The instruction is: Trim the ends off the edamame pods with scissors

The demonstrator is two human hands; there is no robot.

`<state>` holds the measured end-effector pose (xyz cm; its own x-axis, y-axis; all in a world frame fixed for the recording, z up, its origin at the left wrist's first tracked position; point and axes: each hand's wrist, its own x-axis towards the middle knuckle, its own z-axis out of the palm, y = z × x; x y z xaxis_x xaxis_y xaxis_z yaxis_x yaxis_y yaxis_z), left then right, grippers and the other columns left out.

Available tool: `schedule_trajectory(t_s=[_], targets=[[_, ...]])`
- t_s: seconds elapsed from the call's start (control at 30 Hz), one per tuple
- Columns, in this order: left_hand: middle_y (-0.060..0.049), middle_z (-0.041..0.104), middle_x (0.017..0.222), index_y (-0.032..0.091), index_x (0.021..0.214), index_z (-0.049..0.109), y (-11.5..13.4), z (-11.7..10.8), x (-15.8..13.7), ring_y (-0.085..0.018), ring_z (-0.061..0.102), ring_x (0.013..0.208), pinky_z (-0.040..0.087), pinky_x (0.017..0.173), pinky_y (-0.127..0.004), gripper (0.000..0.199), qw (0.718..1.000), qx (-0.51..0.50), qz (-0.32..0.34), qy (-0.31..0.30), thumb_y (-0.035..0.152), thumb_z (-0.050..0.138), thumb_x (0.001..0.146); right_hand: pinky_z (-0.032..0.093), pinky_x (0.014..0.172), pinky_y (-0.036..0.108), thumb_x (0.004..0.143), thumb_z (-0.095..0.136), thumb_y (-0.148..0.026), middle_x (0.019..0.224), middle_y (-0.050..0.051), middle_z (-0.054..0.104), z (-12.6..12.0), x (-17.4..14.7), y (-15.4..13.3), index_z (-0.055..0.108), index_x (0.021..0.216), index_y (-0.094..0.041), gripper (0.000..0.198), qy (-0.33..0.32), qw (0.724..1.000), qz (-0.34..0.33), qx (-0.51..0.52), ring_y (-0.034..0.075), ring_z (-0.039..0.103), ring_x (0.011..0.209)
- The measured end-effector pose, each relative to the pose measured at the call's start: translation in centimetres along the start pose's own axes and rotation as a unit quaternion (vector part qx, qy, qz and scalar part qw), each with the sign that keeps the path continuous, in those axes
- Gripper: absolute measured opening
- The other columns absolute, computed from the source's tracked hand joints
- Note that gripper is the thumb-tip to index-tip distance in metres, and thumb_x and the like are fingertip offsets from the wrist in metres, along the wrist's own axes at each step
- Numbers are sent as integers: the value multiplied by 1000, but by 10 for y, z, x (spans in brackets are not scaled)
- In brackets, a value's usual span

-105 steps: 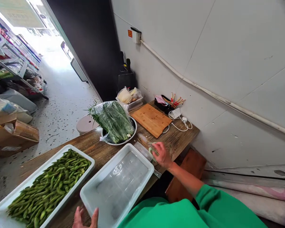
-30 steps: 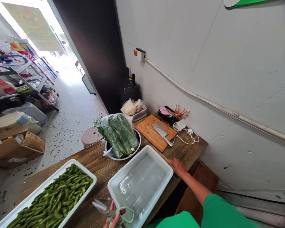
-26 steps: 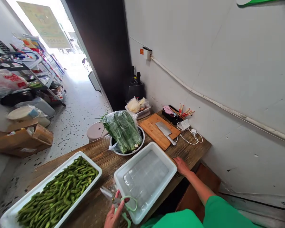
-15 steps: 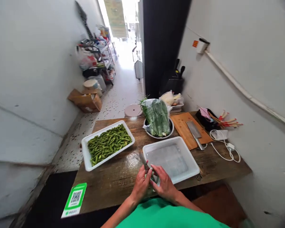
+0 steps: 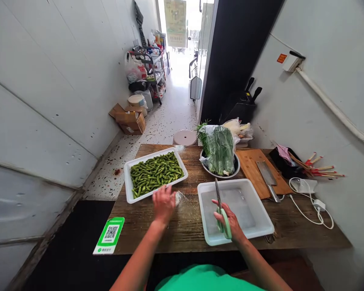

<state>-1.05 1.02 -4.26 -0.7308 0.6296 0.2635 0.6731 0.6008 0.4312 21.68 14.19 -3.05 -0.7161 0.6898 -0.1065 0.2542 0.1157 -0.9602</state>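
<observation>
My right hand (image 5: pixel 232 224) grips a pair of scissors (image 5: pixel 223 218) with pale green handles. Their dark blades point up and away, above a white plastic tray (image 5: pixel 202 210). My left hand (image 5: pixel 164 202), slightly blurred, is at the near edge of another white tray (image 5: pixel 128 190), its fingers reaching forward and apart. Green soybean pods (image 5: pixel 156 171) fill that second tray. I see no pod between the left fingers, though the fingertips are partly smeared.
Behind the trays, a metal bowl (image 5: pixel 237 166) holds bagged green vegetables (image 5: pixel 220 149). A cleaver (image 5: pixel 266 173) lies on a wooden cutting board (image 5: pixel 248 161) at right, beside a white cable (image 5: pixel 309 220). A green QR card (image 5: pixel 111 234) rests at the table's left front.
My hands, together before, have separated. The left has moved left toward the soybean pods; the right has moved right over the nearer tray with the scissors. The camera view has shifted left.
</observation>
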Motion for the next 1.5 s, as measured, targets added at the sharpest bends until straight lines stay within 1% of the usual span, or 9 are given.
schedule_trajectory(t_s=[0.17,0.27,0.43,0.7,0.9,1.03,1.23,1.37,1.5], targets=[[-13,62,101,16,103,63,-73,30,17,-27,53,97,38,84,-40,29,995,100,19,19,33,49,84,41,52,26,85,48,-46,58,-2,51,-11,-7,21,56,121,-14,49,-76,990,64,101,13,48,51],[-12,62,103,17,105,60,-86,49,14,-26,51,99,35,87,-39,27,993,104,47,38,27,46,85,38,43,25,83,49,-48,55,-3,47,-7,-7,36,52,124,-12,54,-78,967,104,219,12,48,43],[-12,64,96,16,99,61,-95,64,7,-26,52,95,36,85,-38,24,991,96,72,57,23,42,86,48,55,31,78,59,-44,67,0,53,-4,-12,55,45,129,-14,61,-63,945,91,308,17,60,57],[-9,64,94,17,96,60,-99,52,-72,-25,54,94,38,88,-39,21,981,107,140,79,24,43,86,48,77,46,80,54,-43,92,9,57,-9,-64,97,42,130,-27,55,-68,961,-42,264,25,59,84],[-8,65,91,20,91,60,-94,37,-145,-24,57,90,40,87,-40,21,974,105,175,101,27,41,87,48,71,43,79,55,-41,87,9,56,-5,-107,130,45,128,-25,53,-40,960,-94,262,23,56,77],[-7,68,90,20,90,64,-94,8,-166,-22,59,87,41,83,-36,24,968,92,225,54,31,43,87,49,66,39,79,57,-34,85,6,55,-7,-126,140,48,121,-24,45,-10,948,-104,301,21,57,75],[-4,71,90,23,89,69,-59,-23,-122,-18,62,84,41,82,-32,30,945,71,317,-25,35,42,89,48,60,33,81,57,-33,82,5,56,-9,-144,149,49,118,-19,40,66,952,-123,271,18,58,71],[-7,68,97,23,99,70,-30,5,-73,-22,59,90,40,84,-34,24,927,150,331,-93,27,54,82,50,63,31,79,59,-36,88,5,61,-17,-144,155,49,116,-20,41,168,963,-132,166,18,60,72],[-9,65,97,25,96,72,-24,29,-47,-25,56,94,38,81,-34,24,908,183,334,-172,23,61,75,52,70,35,79,57,-40,101,10,64,-30,-137,154,47,115,-20,43,138,975,-128,117,20,64,78]])
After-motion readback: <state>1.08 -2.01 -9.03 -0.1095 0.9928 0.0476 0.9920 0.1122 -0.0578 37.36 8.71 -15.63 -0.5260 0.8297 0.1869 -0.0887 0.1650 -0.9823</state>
